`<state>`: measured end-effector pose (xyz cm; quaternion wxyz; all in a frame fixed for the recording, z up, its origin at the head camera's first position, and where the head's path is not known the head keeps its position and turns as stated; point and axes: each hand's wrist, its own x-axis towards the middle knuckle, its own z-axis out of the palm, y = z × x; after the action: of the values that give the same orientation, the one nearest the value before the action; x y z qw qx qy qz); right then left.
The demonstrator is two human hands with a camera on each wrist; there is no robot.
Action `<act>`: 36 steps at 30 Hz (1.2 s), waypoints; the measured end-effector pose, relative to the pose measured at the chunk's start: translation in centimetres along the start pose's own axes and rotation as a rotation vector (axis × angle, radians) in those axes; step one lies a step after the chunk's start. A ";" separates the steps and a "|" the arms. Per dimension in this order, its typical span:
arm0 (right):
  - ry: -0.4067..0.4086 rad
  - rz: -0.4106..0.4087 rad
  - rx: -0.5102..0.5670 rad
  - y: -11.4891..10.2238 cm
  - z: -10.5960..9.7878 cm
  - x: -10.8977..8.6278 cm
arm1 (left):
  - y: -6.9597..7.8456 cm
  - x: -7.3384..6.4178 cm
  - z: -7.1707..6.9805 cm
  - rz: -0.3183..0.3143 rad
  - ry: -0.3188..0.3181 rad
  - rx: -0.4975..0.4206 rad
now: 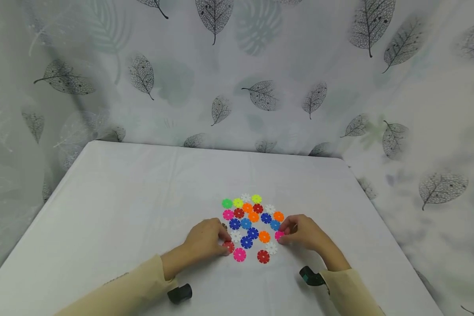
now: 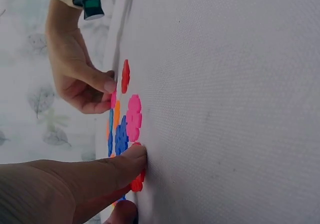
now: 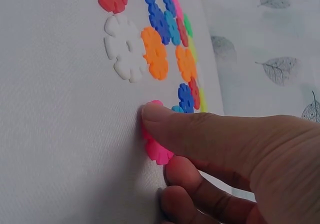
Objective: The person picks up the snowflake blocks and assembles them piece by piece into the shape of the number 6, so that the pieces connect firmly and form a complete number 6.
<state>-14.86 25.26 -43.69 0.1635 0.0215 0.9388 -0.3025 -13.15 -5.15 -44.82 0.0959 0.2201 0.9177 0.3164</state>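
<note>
Flat plastic snowflake discs lie in a loose cluster on the white table. My left hand (image 1: 206, 239) is at the cluster's near left edge, thumb and finger pinching a red disc (image 2: 137, 184). Across from it, my right hand (image 1: 303, 232) pinches a pink disc (image 3: 159, 153) at the right edge, its other fingers curled under. Between the hands lie a white disc (image 1: 235, 236), an orange disc (image 1: 264, 237) and several blue discs. Nearest the front are another pink disc (image 1: 239, 254) and a red disc (image 1: 263, 256). A brown disc (image 1: 224, 226) is partly hidden behind the left hand.
Green (image 1: 227, 203), yellow, white, orange and red discs form the far side of the cluster. White cloth covers the table (image 1: 142, 197). Leaf-printed curtains (image 1: 260, 70) hang behind and beside it. A dark wrist device (image 1: 179, 293) shows below each sleeve.
</note>
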 end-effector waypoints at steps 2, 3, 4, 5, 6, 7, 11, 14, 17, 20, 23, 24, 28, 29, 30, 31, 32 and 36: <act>-0.006 -0.003 -0.002 -0.1 0.0 0.0 | -0.1 0.0 0.0 0.002 0.000 -0.011; -0.008 -0.005 -0.001 -0.2 0.0 0.0 | -0.1 0.0 0.0 0.005 0.001 -0.017; -0.011 -0.010 0.004 -0.2 0.0 0.0 | -0.1 -0.1 0.0 0.004 0.002 -0.021; -0.012 -0.016 0.008 -0.2 0.0 0.1 | -0.2 -0.1 -0.1 0.003 0.001 -0.029; -0.014 -0.026 0.011 -0.2 0.0 0.1 | -0.2 -0.1 -0.1 0.001 0.001 -0.040; -0.014 -0.036 0.016 -0.3 0.0 0.1 | -0.2 -0.1 -0.2 -0.003 0.000 -0.053; -0.020 -0.091 0.036 -0.4 -0.1 0.3 | -0.4 0.0 -0.6 -0.013 -0.001 -0.114; -0.027 -0.140 0.043 -0.7 -0.1 0.4 | -0.7 0.1 -0.9 -0.030 -0.004 -0.168; -0.029 -0.175 0.050 -1.0 -0.1 0.4 | -0.9 0.4 -1.2 -0.052 -0.020 -0.229; -0.031 -0.194 0.070 -1.4 0.1 0.5 | -1.1 0.7 -1.3 -0.068 -0.046 -0.304; -0.040 -0.226 0.110 -1.7 0.4 0.7 | -1.3 0.9 -1.5 -0.091 -0.074 -0.419; -0.045 -0.244 0.126 -1.9 0.5 0.7 | -1.3 0.9 -1.5 -0.105 -0.083 -0.462; -0.058 -0.324 0.188 -2.8 0.7 0.8 | -1.0 1.0 -1.9 -0.173 -0.113 -0.622; -0.058 -0.344 0.202 -3.1 0.8 0.8 | -0.8 1.0 -2.0 -0.193 -0.117 -0.654; -0.058 -0.363 0.217 -3.4 0.8 0.8 | -0.7 1.0 -2.0 -0.208 -0.120 -0.680; -0.061 -0.380 0.236 -3.7 0.8 0.8 | -0.6 1.0 -2.1 -0.222 -0.121 -0.707; -0.061 -0.396 0.253 -4.0 0.9 0.8 | -0.4 1.1 -2.2 -0.234 -0.121 -0.730; -0.054 -0.456 0.317 -5.1 1.0 0.9 | -0.1 1.1 -2.3 -0.267 -0.106 -0.798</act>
<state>-16.08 20.47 -41.91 0.1111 -0.1729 0.8556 -0.4750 -14.87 -5.91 -43.11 0.2607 0.0609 0.7376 0.6199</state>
